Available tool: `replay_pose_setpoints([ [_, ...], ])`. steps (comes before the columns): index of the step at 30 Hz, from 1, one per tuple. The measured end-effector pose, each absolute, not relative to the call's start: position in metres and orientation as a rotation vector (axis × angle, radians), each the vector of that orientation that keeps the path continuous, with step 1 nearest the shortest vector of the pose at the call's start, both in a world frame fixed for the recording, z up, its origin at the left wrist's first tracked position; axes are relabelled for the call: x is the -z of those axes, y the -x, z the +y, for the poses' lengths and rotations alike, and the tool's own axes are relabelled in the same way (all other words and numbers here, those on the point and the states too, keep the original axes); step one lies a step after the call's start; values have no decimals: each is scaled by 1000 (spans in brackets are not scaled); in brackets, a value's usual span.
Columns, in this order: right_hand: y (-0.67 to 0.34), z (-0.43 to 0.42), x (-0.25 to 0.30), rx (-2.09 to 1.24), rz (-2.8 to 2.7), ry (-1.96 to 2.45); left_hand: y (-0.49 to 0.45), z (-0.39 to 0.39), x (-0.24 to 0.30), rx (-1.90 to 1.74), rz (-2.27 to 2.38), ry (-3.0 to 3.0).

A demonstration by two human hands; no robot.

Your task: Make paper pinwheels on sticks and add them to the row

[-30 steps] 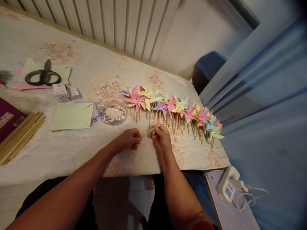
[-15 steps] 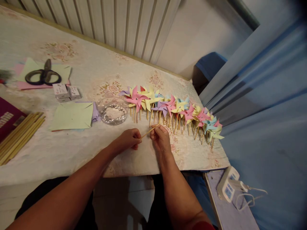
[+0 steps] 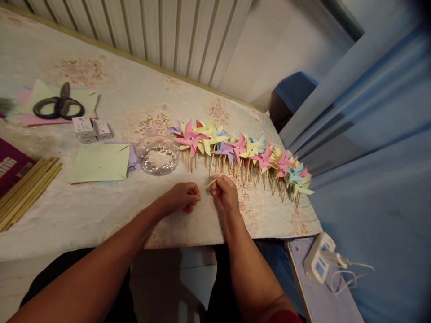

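Between my two hands stretches a thin wooden stick (image 3: 208, 184), slanting up to the right just above the tablecloth. My left hand (image 3: 185, 196) is closed on its lower end, and my right hand (image 3: 225, 190) pinches the upper end. Just beyond them lies a long row of paper pinwheels (image 3: 238, 146) in pink, yellow, purple, blue and green, their sticks pointing toward me. Left of the row sits a clear round dish (image 3: 159, 155) of small shiny metal pins. A stack of pale green paper squares (image 3: 102, 162) with slit corners lies beside the dish.
Black-handled scissors (image 3: 59, 106) rest on more paper squares at the left. Two small white boxes (image 3: 84, 128) stand near them. A bundle of wooden sticks (image 3: 28, 193) lies by a purple box (image 3: 11, 168). A white power strip (image 3: 319, 258) is at the lower right, beside a blue curtain (image 3: 373, 215).
Both hands keep their hold on the stick with almost no movement. The view has shifted very slightly.
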State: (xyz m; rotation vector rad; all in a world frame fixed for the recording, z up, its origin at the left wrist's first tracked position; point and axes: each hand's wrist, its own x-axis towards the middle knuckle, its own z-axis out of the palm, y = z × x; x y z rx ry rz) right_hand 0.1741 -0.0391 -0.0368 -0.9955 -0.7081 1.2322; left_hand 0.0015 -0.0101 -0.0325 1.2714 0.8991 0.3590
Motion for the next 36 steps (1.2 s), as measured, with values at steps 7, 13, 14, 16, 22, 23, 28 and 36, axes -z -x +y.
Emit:
replay_pose_setpoints([
  [7,-174,-39,38,-1191,-723,979,-3,-12,28,-295,892,-1261],
  [13,-173,-40,38,-1200,-745,1012,-3,-13,31,-306,899,-1257],
  [14,-173,-40,37,-1204,-745,1016,-4,-13,31,-309,905,-1259],
  [16,-172,-40,36,-1205,-745,1019,-4,-14,31,-313,914,-1271],
  [22,-169,-40,35,-1161,-753,1046,-5,-15,28,-305,942,-1326],
  [23,-169,-40,35,-1152,-751,1055,-5,-16,28,-306,946,-1332],
  [28,-168,-41,34,-1131,-739,1081,-5,-16,29,-315,950,-1353],
  [36,-166,-41,34,-1113,-768,1084,-5,-17,28,-320,955,-1353],
])
